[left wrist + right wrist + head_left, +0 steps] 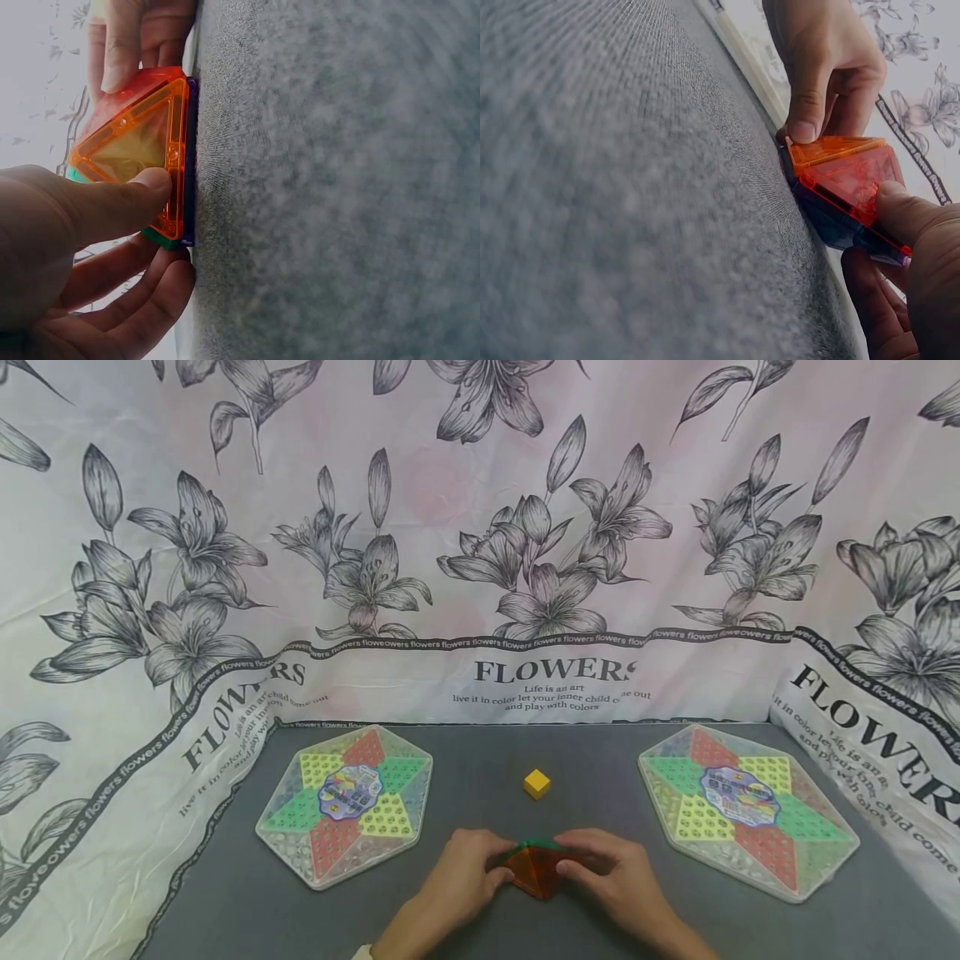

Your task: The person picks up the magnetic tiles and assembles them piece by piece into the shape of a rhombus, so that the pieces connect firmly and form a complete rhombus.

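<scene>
A small pyramid of translucent magnetic tiles [534,867] stands on the grey felt mat [600,777] near the front edge, with orange and red triangular faces, a green face behind and a dark blue base. My left hand [457,883] grips its left side, thumb on the orange triangle [139,154]. My right hand [611,875] grips the right side, thumb on the red triangle [853,180]. A yellow cube [537,783] lies on the mat just behind the pyramid, apart from both hands.
Two hexagonal Chinese-checkers boards in clear cases lie flat on the mat, one at the left [347,803] and one at the right [746,810]. A flower-printed white cloth [480,568] rises behind and along both sides.
</scene>
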Motion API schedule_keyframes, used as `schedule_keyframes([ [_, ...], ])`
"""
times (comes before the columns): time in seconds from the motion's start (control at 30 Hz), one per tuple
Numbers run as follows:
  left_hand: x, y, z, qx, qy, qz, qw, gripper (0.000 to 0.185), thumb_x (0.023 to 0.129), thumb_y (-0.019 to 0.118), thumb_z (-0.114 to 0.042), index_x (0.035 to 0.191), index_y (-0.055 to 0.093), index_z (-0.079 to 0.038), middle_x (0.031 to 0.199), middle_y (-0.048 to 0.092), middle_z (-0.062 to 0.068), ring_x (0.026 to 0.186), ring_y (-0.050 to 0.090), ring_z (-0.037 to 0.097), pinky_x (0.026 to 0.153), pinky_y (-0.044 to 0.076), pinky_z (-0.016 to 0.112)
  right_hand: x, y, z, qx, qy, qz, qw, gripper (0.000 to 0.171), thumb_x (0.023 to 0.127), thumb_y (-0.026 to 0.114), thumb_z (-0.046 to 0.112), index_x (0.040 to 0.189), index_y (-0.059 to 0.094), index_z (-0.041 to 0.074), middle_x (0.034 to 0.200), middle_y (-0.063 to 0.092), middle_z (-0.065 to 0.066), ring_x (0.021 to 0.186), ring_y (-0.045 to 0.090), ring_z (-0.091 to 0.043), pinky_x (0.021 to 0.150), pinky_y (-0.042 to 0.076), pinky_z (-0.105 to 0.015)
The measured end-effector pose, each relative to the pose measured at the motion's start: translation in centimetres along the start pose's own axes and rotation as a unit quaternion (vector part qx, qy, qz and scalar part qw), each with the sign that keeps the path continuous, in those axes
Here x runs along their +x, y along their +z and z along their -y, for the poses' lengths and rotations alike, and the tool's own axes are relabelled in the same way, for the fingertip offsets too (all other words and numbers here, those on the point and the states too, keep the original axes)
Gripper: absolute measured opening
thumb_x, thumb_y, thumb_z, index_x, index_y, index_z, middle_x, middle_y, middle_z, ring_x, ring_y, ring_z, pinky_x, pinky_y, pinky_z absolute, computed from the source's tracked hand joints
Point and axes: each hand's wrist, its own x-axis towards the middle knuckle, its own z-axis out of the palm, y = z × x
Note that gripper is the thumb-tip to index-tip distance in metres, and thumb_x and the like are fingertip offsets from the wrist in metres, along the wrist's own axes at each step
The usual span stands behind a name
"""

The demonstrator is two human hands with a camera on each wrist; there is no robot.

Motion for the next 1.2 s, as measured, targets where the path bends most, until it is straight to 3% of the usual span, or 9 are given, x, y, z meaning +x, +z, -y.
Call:
schedule_keyframes([
  [0.33, 0.0, -0.2, 0.0, 0.006, -0.001, 0.008, 0.9999, 0.028, 0.088, 0.091, -0.012, 0.116, 0.086, -0.014, 0.108, 0.084, -0.004, 0.103, 0.076, 0.01, 0.092, 0.063, 0.035, -0.1, 0.1, -0.1, 0.001, -0.009, 0.014, 1.0, 0.029, 0.096, 0.085, 0.012, 0.125, 0.08, 0.013, 0.121, 0.08, -0.004, 0.109, 0.077, -0.009, 0.086, 0.067, -0.03],
  [0.5, 0.0, -0.1, 1.3, 0.015, 0.029, -0.016, 0.9993, 0.028, 0.09, 0.091, -0.017, 0.116, 0.085, -0.01, 0.108, 0.084, 0.0, 0.1, 0.075, 0.01, 0.089, 0.062, 0.033, 0.2, -0.1, -0.2, -0.014, -0.007, 0.03, 0.999, 0.034, 0.1, 0.081, 0.014, 0.133, 0.076, 0.007, 0.126, 0.079, -0.006, 0.109, 0.077, -0.01, 0.088, 0.066, -0.029],
  [0.57, -0.2, -0.7, 1.5, 0.016, 0.031, -0.02, 0.9992, 0.03, 0.09, 0.091, -0.02, 0.118, 0.084, -0.01, 0.111, 0.084, 0.002, 0.101, 0.075, 0.012, 0.088, 0.062, 0.034, 0.4, -0.5, -0.1, -0.029, -0.009, 0.036, 0.999, 0.035, 0.101, 0.08, 0.014, 0.135, 0.074, 0.007, 0.127, 0.078, -0.007, 0.107, 0.077, -0.011, 0.087, 0.066, -0.028],
  [0.7, -0.9, -3.9, 1.0, 0.017, -0.001, -0.016, 0.9997, 0.035, 0.095, 0.086, -0.024, 0.127, 0.08, -0.01, 0.12, 0.082, 0.006, 0.104, 0.076, 0.017, 0.089, 0.063, 0.038, 1.1, -2.2, 0.4, -0.095, -0.054, 0.03, 0.994, 0.038, 0.099, 0.082, 0.012, 0.135, 0.074, 0.012, 0.126, 0.078, -0.007, 0.101, 0.077, -0.011, 0.084, 0.065, -0.027],
  [0.8, -1.5, -6.9, 1.2, 0.033, -0.009, -0.054, 0.9979, 0.035, 0.098, 0.083, -0.024, 0.129, 0.079, -0.01, 0.123, 0.081, 0.007, 0.103, 0.077, 0.023, 0.086, 0.063, 0.039, 2.0, -4.3, 1.5, -0.175, -0.119, 0.009, 0.977, 0.045, 0.093, 0.087, 0.009, 0.135, 0.074, 0.016, 0.125, 0.078, -0.003, 0.097, 0.077, -0.01, 0.083, 0.063, -0.025],
  [1.0, -3.0, -13.6, 1.1, 0.088, -0.004, -0.166, 0.9821, 0.035, 0.096, 0.085, -0.019, 0.129, 0.079, -0.009, 0.123, 0.081, 0.009, 0.101, 0.079, 0.024, 0.083, 0.065, 0.04, 4.2, -9.3, 5.7, -0.325, -0.197, -0.031, 0.924, 0.063, 0.082, 0.093, 0.008, 0.14, 0.074, 0.02, 0.137, 0.075, 0.002, 0.114, 0.075, -0.02, 0.102, 0.047, -0.008],
  [1.07, -3.6, -15.8, 0.8, 0.112, 0.013, -0.194, 0.9745, 0.038, 0.096, 0.085, -0.016, 0.132, 0.078, -0.007, 0.123, 0.081, 0.01, 0.102, 0.079, 0.027, 0.084, 0.065, 0.045, 4.9, -10.9, 7.2, -0.358, -0.217, -0.041, 0.907, 0.055, 0.089, 0.091, 0.018, 0.141, 0.074, 0.018, 0.14, 0.074, -0.002, 0.123, 0.072, -0.028, 0.111, 0.04, -0.008],
  [1.13, -4.2, -17.6, 0.3, 0.14, 0.025, -0.218, 0.9656, 0.041, 0.096, 0.085, -0.016, 0.135, 0.076, -0.007, 0.126, 0.08, 0.013, 0.109, 0.078, 0.032, 0.088, 0.065, 0.051, 5.6, -12.3, 8.6, -0.389, -0.248, -0.056, 0.886, 0.046, 0.101, 0.08, 0.035, 0.141, 0.074, 0.014, 0.14, 0.073, -0.007, 0.123, 0.07, -0.033, 0.11, 0.042, -0.014],
  [1.2, -4.6, -19.0, 0.0, 0.16, 0.034, -0.237, 0.9576, 0.044, 0.096, 0.084, -0.015, 0.138, 0.073, -0.005, 0.132, 0.077, 0.016, 0.118, 0.074, 0.038, 0.096, 0.061, 0.058, 6.3, -13.5, 9.7, -0.419, -0.269, -0.067, 0.864, 0.054, 0.109, 0.064, 0.051, 0.142, 0.072, 0.01, 0.141, 0.071, -0.013, 0.124, 0.067, -0.037, 0.111, 0.045, -0.029],
])
